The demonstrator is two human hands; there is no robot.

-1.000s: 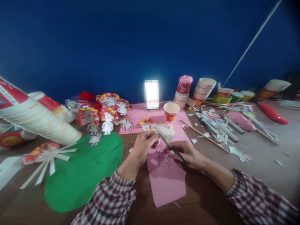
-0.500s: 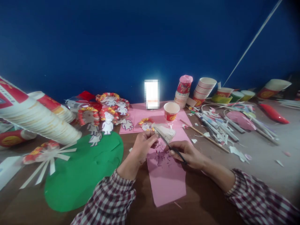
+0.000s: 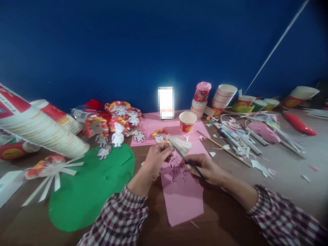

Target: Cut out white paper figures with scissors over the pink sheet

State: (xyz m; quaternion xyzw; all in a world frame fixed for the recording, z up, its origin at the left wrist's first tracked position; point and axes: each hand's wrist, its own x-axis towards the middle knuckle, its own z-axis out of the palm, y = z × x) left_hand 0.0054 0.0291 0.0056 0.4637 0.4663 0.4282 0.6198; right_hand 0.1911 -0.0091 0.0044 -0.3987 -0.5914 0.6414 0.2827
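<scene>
Two hands gripping: left (image 3: 155, 160) paper cutout (image 3: 182, 143), right (image 3: 205, 169) scissors (image 3: 186, 160); cup (image 3: 187, 122) beyond.

Just one cam, strapped to the person's head, looking forward and down over the table (image 3: 282, 177) toward the blue wall (image 3: 128, 44). Hands sit close, bottom centre.

A deep blue wall (image 3: 128, 44) fills the whole upper view, a thin pale diagonal line (image 3: 276, 42) running across its right side. Below it stretches a brown wooden tabletop (image 3: 225, 222). A bright white glowing rectangle (image 3: 166, 101) shines where wall meets table.
</scene>
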